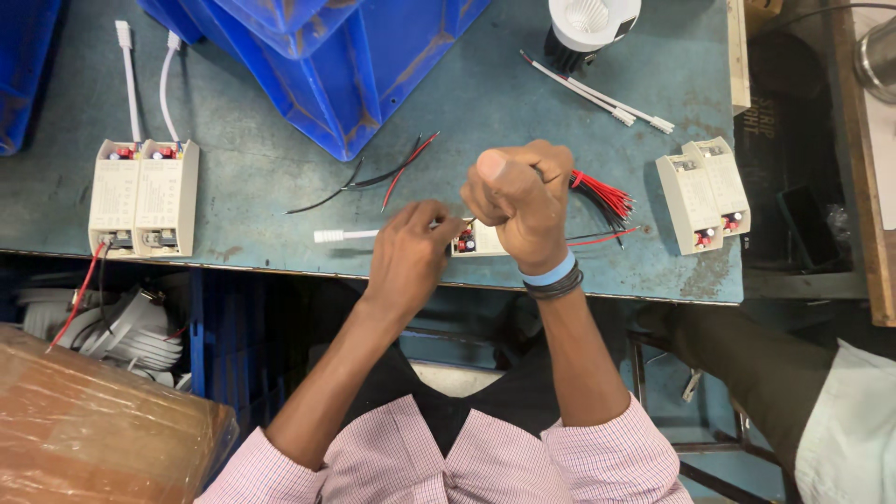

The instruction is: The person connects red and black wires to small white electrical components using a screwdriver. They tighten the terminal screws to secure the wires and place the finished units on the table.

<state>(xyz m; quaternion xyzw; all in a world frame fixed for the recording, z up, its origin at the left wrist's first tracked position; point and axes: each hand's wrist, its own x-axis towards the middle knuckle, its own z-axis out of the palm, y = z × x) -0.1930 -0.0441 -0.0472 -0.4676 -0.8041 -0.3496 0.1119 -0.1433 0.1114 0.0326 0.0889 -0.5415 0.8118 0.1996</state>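
Near the desk (280, 187) edge I see my left hand (408, 257) closed in a pinch on the small white plastic driver box (478, 243), which lies on the desk. My right hand (518, 201) is a fist gripping a bundle of red and black wires (602, 198). Farther, loose black and red wires (373, 177) lie before a blue plastic crate (355, 65).
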